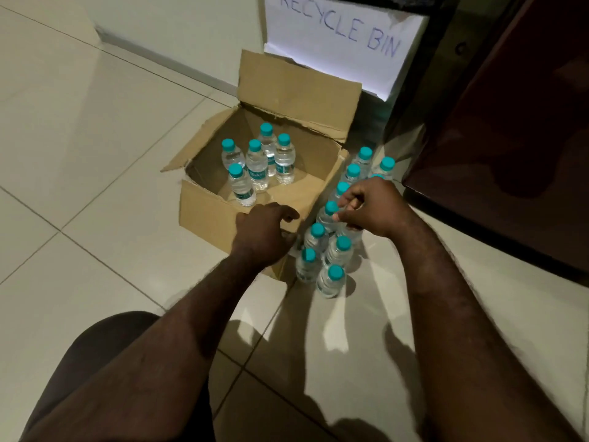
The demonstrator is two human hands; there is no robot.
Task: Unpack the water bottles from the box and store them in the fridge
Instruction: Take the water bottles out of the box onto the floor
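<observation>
On the floor by the fridge door, bottles leave the box.
Right hand (371, 207) pinches a bottle (328, 215) beside the cardboard box (207, 215); left hand (263, 231) rests loosely curled over its near wall; five bottles (255, 164) remain inside.

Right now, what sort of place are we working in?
Probably a home interior, on the floor beside a doorway. Pale glossy floor tiles meet a white wall with a skirting strip, a dark wooden door stands at right, and a handwritten "RECYCLE BIN" sign hangs behind the cardboard box.
</observation>
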